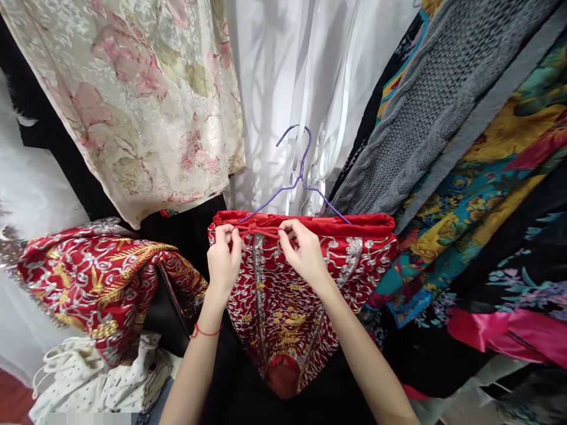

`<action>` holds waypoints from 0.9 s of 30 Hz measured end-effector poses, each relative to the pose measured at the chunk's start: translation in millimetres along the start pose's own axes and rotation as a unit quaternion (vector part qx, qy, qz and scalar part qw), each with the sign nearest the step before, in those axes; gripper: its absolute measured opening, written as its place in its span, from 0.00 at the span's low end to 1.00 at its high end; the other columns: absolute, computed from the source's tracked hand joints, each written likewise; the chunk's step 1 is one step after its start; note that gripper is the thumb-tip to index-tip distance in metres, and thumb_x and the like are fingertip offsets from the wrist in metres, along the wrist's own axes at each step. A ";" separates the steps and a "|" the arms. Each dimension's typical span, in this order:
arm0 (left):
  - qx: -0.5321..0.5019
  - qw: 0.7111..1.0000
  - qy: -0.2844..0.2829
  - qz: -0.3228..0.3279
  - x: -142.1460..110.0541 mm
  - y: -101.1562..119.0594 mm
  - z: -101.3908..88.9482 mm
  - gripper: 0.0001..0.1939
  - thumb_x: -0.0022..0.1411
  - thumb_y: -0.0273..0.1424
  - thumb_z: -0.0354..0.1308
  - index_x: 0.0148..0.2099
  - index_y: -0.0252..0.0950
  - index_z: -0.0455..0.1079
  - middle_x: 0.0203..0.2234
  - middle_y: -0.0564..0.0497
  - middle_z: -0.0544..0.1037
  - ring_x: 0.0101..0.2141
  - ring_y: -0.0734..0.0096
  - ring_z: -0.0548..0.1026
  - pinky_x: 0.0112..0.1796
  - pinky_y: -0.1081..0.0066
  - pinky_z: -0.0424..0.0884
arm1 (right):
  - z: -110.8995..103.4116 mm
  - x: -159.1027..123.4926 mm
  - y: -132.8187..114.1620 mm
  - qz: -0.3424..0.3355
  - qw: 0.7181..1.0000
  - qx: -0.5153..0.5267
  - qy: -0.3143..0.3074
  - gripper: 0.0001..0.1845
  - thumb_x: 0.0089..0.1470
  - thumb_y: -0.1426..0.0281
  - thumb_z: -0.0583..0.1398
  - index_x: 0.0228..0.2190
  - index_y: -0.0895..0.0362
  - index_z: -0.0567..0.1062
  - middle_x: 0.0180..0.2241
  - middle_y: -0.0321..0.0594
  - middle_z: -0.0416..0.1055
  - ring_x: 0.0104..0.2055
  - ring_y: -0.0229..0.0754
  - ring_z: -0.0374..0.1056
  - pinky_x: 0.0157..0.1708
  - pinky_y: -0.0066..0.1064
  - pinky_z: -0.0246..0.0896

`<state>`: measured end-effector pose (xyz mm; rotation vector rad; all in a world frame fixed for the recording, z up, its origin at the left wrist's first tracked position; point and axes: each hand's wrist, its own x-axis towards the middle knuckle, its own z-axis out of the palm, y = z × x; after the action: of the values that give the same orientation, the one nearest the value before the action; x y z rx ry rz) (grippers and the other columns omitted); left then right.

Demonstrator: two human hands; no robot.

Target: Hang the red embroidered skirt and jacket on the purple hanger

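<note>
A red skirt (292,301) with silver and gold embroidery hangs in front of me, its plain red waistband along the top. Out of the waistband rises a purple wire hanger (302,171), its hook standing free of any rail. At the front of the waistband a red drawstring (261,229) is looped or knotted. My left hand (224,254) pinches the left part of this cord. Opposite it, my right hand (303,248) pinches the right part between thumb and fingers. The cord runs taut between both hands.
Cream floral cloth (146,106) hangs at upper left. Below it, another red embroidered garment (101,277) lies draped above white dotted fabric (97,378). A grey knitted garment (425,100) and colourful printed clothes (478,195) hang close on the right. White curtain (266,88) backs the scene.
</note>
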<state>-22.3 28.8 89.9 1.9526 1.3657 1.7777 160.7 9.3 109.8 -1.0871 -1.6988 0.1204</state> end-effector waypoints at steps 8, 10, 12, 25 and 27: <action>0.068 0.997 0.030 0.011 2.3 -18.0 -10.0 0.10 0.69 0.40 0.48 0.42 0.38 0.61 0.24 0.52 0.76 0.20 0.73 0.73 0.26 0.75 0.64 | -11.6 -4.0 0.2 -0.046 0.993 -0.105 0.015 0.09 0.65 0.68 0.52 0.37 0.55 0.72 0.35 0.39 0.75 0.31 0.37 0.69 0.31 0.28 0.59; 0.090 0.995 0.032 0.014 2.7 -22.3 -14.2 0.11 0.70 0.41 0.47 0.43 0.38 0.61 0.26 0.50 0.78 0.21 0.72 0.75 0.25 0.75 0.65 | -13.7 -4.3 -1.1 -0.065 0.987 -0.144 0.021 0.10 0.65 0.70 0.52 0.37 0.55 0.72 0.35 0.39 0.75 0.31 0.38 0.69 0.32 0.29 0.59; 0.118 0.992 0.047 0.017 3.8 -28.3 -18.3 0.12 0.69 0.41 0.48 0.44 0.37 0.62 0.29 0.47 0.80 0.23 0.69 0.77 0.26 0.74 0.66 | -15.0 -4.6 -1.0 -0.088 0.979 -0.183 0.027 0.11 0.66 0.71 0.51 0.37 0.56 0.73 0.36 0.40 0.76 0.30 0.38 0.70 0.33 0.29 0.58; -0.108 0.994 -0.004 -0.003 -5.3 -16.9 -12.2 0.11 0.71 0.40 0.47 0.40 0.38 0.61 0.34 0.49 0.78 0.29 0.72 0.78 0.31 0.74 0.73 | 2.2 -1.3 -7.1 0.059 0.977 0.195 -0.061 0.19 0.61 0.58 0.58 0.51 0.50 0.64 0.43 0.41 0.75 0.28 0.38 0.74 0.24 0.28 0.66; -0.146 0.989 -0.014 -0.017 -8.1 -15.0 -7.4 0.12 0.71 0.41 0.48 0.41 0.38 0.62 0.38 0.49 0.77 0.30 0.74 0.76 0.31 0.74 0.73 | 13.8 0.2 -13.1 0.036 0.979 0.192 -0.061 0.24 0.59 0.59 0.61 0.55 0.48 0.65 0.47 0.41 0.75 0.32 0.39 0.75 0.29 0.31 0.71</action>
<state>-35.0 28.3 76.4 1.7804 1.0531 1.8092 141.8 7.5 111.2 -0.8633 -1.6560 0.5485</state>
